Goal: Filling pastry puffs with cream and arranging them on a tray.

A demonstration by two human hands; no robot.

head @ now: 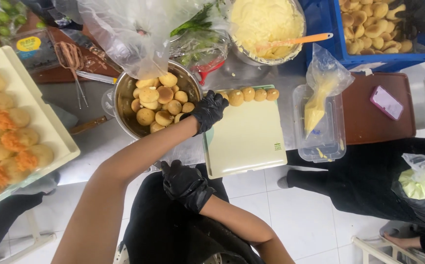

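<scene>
Left hand [209, 110], black-gloved, reached across to the rim of the metal bowl [122, 100] at its 3 o'clock side, fingers curled together near the small round buns [159, 103] piled inside; whether it actually gripped a bun could not be told. Right hand [185, 184], also black-gloved, sat low by the person's lap at 6 o'clock from the left hand, fingers folded in, holding nothing visible.

A pale green cutting board [245, 139] lay on the desk [105, 142] just at 3 o'clock of the bowl, with a row of four buns [251, 95] along its 12 o'clock edge. Clear plastic bag [134, 34] hung over the bowl at 12 o'clock. A piping bag of yellow cream [320, 95] rested in a clear container [320, 142] at 3 o'clock of the board. Big cream bowl with orange spatula [295, 40] at 12 o'clock. Tray of topped buns [7, 127] at 9 o'clock. Blue crate [327, 29] of buns at 1 o'clock. Pink phone [386, 102] on a brown board.
</scene>
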